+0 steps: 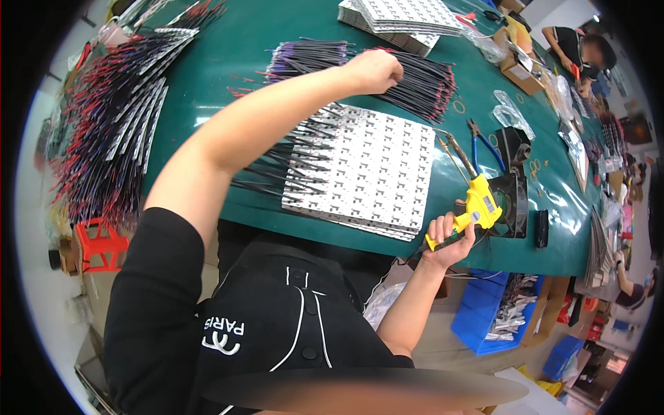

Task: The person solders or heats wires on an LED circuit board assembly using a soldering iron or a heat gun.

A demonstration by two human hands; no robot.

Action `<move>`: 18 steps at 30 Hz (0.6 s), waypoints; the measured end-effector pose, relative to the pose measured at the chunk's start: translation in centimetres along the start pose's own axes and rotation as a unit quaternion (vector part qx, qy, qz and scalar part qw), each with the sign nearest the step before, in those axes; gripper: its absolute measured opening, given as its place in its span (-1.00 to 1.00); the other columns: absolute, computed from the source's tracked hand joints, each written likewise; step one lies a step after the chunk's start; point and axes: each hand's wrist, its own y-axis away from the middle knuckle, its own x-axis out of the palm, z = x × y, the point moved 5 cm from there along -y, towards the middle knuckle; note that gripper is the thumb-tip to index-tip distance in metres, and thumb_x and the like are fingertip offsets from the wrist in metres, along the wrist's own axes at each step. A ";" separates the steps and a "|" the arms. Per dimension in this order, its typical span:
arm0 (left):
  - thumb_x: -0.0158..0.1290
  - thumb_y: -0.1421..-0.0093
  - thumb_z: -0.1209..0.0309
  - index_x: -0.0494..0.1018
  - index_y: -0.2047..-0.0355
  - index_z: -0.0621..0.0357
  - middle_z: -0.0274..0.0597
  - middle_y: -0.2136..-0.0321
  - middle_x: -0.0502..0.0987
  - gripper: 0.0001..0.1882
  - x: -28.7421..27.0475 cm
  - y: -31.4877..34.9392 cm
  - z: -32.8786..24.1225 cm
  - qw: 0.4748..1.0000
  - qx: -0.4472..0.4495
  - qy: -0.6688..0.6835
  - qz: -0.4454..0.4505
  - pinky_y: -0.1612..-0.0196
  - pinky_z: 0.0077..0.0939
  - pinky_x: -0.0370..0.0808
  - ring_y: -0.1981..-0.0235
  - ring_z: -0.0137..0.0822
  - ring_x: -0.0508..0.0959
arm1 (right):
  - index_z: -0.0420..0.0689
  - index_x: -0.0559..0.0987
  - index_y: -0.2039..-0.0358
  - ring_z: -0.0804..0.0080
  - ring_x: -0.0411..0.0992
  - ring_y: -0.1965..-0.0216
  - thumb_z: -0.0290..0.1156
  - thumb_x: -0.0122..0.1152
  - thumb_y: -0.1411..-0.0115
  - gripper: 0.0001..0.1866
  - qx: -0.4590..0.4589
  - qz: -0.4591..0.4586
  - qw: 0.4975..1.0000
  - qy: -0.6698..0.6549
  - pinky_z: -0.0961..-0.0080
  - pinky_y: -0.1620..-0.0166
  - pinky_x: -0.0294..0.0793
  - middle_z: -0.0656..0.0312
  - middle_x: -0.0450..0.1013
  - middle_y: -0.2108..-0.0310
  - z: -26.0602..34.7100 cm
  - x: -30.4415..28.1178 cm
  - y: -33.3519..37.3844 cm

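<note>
The right hand [451,249] grips a yellow soldering gun [483,205] beside the stack of white boards [373,169] on the green table [221,62]; the left hand [373,71], curled, is over the bundle of black wires [422,84] beyond that stack, and whether it holds one I cannot tell

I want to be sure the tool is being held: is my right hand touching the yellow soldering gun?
Touching. The head view shows the right hand wrapped around the handle of the yellow soldering gun.
</note>
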 end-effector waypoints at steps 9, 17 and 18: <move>0.25 0.07 0.33 0.57 0.30 0.07 -0.22 0.36 0.52 -0.72 6.2 -5.6 -1.5 0.998 -0.001 -0.064 -0.021 0.04 -0.33 0.41 0.11 -0.19 0.44 | -0.28 0.23 -0.02 0.57 0.10 0.78 -0.10 -0.21 -0.27 -0.50 -0.004 -0.021 1.000 -0.001 0.61 0.67 0.18 0.32 0.14 0.72 -0.1 0.2 0.2; 0.17 -0.01 0.41 0.51 0.29 0.16 0.00 0.32 0.54 -0.78 6.1 -6.5 -1.4 0.997 -0.059 0.029 0.050 0.15 -0.22 0.43 0.19 -0.01 0.51 | -0.33 0.25 -0.01 0.60 0.09 0.77 -0.13 -0.20 -0.28 -0.50 -0.014 -0.010 1.000 0.004 0.62 0.65 0.18 0.33 0.13 0.71 0.1 0.1 0.1; 0.15 -0.03 0.40 0.49 0.31 0.18 0.03 0.36 0.53 -0.79 5.4 -6.6 -1.2 0.999 -0.033 0.038 -0.005 0.16 -0.23 0.43 0.22 0.00 0.52 | -0.32 0.24 -0.02 0.60 0.09 0.77 -0.13 -0.20 -0.28 -0.50 -0.012 -0.001 1.000 0.002 0.62 0.65 0.19 0.33 0.13 0.71 0.1 0.2 0.0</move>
